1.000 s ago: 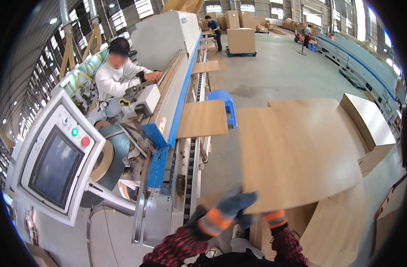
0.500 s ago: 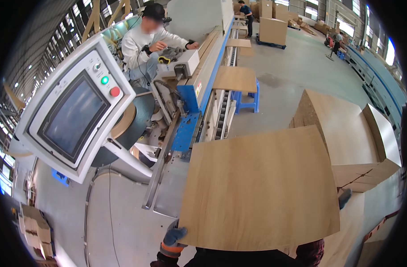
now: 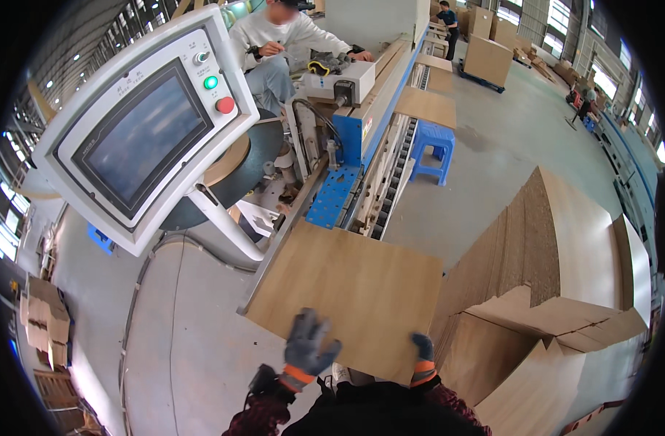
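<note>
A square wood-grain panel [image 3: 361, 283] lies on the feed end of a long machine, its left edge along a metal guide rail [image 3: 281, 236]. My left hand [image 3: 307, 345], in a grey glove with an orange cuff, rests flat on the panel's near left part, fingers spread. At the near right edge, my right hand [image 3: 424, 356], in the same kind of glove, grips the panel; its fingers are partly hidden. The panel's far edge meets a perforated blue plate [image 3: 334, 198] beside the roller track [image 3: 391, 182].
To the right stand stacks of similar panels [image 3: 579, 232]. A control console [image 3: 143, 131] with a screen leans in on the left. Behind it a person in a white sweatshirt [image 3: 296, 36] sits by the machine. A blue stool [image 3: 433, 149] stands right of the track.
The panel has moved forward, left and down from in front of me onto the machine. My left hand has shifted from its corner to its top; my right hand has come left with it.
</note>
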{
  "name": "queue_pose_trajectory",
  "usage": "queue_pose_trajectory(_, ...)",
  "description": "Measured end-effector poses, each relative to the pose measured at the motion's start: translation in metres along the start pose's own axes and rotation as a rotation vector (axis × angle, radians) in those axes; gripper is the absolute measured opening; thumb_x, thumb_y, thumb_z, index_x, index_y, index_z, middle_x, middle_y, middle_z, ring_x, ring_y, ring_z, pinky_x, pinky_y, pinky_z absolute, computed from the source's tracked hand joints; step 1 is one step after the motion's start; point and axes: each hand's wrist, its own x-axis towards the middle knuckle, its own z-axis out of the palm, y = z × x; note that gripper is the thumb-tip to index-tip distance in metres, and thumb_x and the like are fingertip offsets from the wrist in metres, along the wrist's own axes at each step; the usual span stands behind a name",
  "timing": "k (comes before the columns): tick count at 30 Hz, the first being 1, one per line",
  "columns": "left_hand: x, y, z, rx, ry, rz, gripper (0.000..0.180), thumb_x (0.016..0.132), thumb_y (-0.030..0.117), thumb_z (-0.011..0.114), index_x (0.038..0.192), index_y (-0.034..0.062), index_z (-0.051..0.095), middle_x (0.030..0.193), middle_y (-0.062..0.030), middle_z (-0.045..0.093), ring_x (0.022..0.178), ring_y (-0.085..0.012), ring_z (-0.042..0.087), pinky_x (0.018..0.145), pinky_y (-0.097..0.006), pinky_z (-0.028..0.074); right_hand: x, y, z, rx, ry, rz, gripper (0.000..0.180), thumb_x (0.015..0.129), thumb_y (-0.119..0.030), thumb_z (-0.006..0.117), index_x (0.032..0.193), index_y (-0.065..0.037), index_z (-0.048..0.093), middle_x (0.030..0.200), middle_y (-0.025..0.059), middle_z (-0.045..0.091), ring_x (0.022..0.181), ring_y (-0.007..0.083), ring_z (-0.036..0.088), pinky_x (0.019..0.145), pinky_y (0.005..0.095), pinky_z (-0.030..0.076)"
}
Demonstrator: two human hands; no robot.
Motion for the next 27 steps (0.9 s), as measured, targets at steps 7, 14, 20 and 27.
queue_pose_trajectory(7,0.084,-0.019,0.042,0.128,-0.07,0.236,0.058,0.076,0.044,0.057,0.113,-0.0003,0.053,0.118,-0.0245,0.047,0.115,-0.0448,0.042,0.101,-0.054,0.031,0.058,-0.035,-0.006,-0.294,0.051,-0.399,0.029,0.083,-0.014,0.057,0.11,-0.003,0.059,0.103,0.0073,0.063,0.093,0.0209,0.061,0.084,0.0343,0.049)
queue_pose_trajectory(14,0.176,-0.027,0.094,0.239,-0.028,0.309,0.059,0.077,0.04,0.055,0.116,-0.0042,0.05,0.122,-0.0276,0.047,0.119,-0.0445,0.041,0.104,-0.053,0.029,0.17,-0.102,-0.016,-0.809,0.217,-0.773,0.021,0.089,-0.013,0.054,0.108,-0.007,0.061,0.096,0.0089,0.065,0.087,0.021,0.06,0.08,0.0299,0.047)
queue_pose_trajectory(20,0.246,-0.042,0.133,0.278,-0.035,0.315,0.059,0.081,0.038,0.051,0.122,-0.0042,0.047,0.129,-0.0267,0.043,0.123,-0.0423,0.037,0.107,-0.05,0.025,0.09,-0.149,0.073,-1.873,0.415,-1.766,0.02,0.086,-0.011,0.053,0.106,-0.008,0.058,0.103,0.0198,0.061,0.094,0.0336,0.059,0.081,0.0399,0.048)
queue_pose_trajectory(27,0.318,-0.055,0.183,0.362,0.073,0.25,0.056,0.083,0.038,0.051,0.12,-0.0047,0.049,0.128,-0.0266,0.045,0.123,-0.0424,0.038,0.107,-0.049,0.026,-0.188,-0.25,0.097,-2.372,0.662,-1.755,0.025,0.083,-0.011,0.06,0.104,0.002,0.059,0.106,0.017,0.062,0.094,0.0306,0.062,0.078,0.0387,0.051)
